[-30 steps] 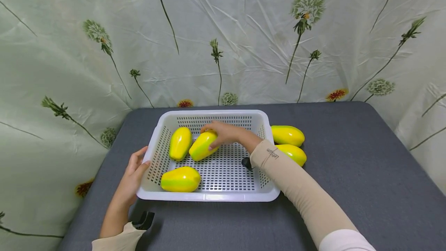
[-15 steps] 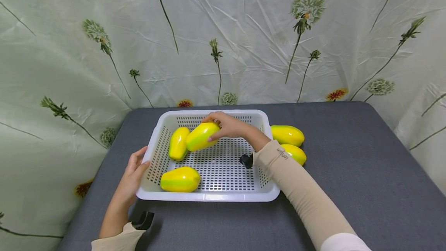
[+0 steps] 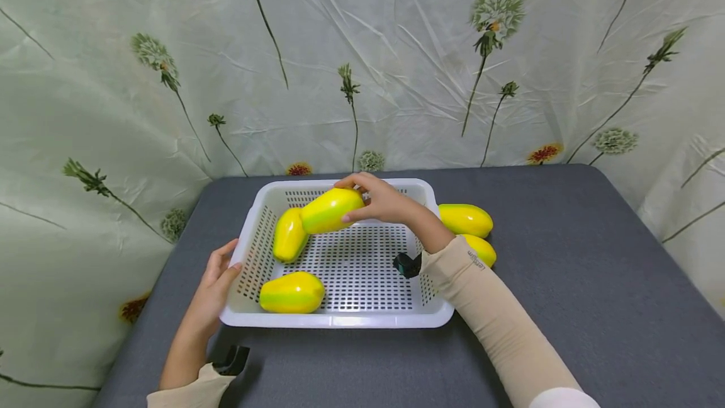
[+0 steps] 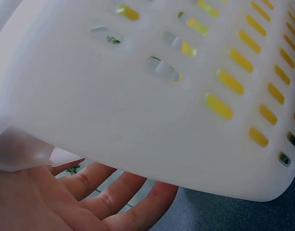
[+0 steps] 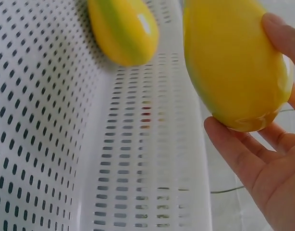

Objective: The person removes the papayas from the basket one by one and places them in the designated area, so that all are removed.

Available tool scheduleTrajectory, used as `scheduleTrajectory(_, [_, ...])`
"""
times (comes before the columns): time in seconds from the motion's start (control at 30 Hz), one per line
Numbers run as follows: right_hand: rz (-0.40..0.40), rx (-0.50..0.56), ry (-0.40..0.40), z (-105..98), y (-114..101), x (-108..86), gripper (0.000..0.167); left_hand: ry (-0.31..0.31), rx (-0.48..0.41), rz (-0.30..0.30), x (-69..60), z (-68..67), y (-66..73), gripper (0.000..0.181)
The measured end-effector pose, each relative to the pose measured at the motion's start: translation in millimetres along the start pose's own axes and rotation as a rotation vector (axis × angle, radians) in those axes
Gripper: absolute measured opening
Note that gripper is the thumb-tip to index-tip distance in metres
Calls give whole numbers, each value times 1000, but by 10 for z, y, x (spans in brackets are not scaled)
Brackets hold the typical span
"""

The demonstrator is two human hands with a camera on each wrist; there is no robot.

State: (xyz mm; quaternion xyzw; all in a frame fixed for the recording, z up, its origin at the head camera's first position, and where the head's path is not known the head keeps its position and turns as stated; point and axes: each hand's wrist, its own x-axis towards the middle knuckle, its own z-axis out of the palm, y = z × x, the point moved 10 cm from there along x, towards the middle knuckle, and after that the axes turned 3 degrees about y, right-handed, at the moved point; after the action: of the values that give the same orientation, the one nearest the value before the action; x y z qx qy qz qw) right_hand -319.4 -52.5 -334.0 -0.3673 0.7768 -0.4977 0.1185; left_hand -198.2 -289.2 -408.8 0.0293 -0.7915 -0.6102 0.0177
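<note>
My right hand grips a glossy yellow-green papaya between thumb and fingers, raised above the floor of a white perforated plastic basket. In the right wrist view the held papaya hangs near the basket's far wall. Two more papayas lie inside: one at the left, partly behind the held one, and another at the front left. My left hand holds the basket's left side, thumb at the rim. Its fingers run along the outside in the left wrist view, partly hidden by the basket.
Two papayas, a rear one and a front one, lie on the grey tabletop just right of the basket. The right sleeve partly covers the front one. A flower-print curtain hangs behind the table.
My right hand has lifted the papaya off the basket floor, moving it up and toward the back wall. The left hand and basket stay in place.
</note>
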Motion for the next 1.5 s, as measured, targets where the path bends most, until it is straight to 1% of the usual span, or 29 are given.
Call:
scheduleTrajectory(0.13, [-20,45,42,-83,-28,-54,57,2,-4,-5,-9,-7,-12,48])
scheduleTrajectory(0.27, [-23,75,76,-170,-10,-99,56,4,-6,-1,-14,-11,-13,48])
scheduleTrajectory(0.6, [-40,66,134,-384,-16,-239,56,0,-4,-1,-17,-9,-18,49])
scheduleTrajectory(0.87, [-8,73,156,-560,-43,-407,57,2,6,-7,-18,-14,-30,49])
scheduleTrajectory(1.0, [-8,42,170,-648,-51,-508,57,3,13,-7,-23,-13,-27,49])
scheduleTrajectory(1.27, [-39,-6,208,-812,-45,-713,56,1,18,-8,-18,-16,-21,50])
scheduleTrajectory(1.5, [20,-93,238,-934,77,-928,58,1,3,-4,-10,-9,-23,49])
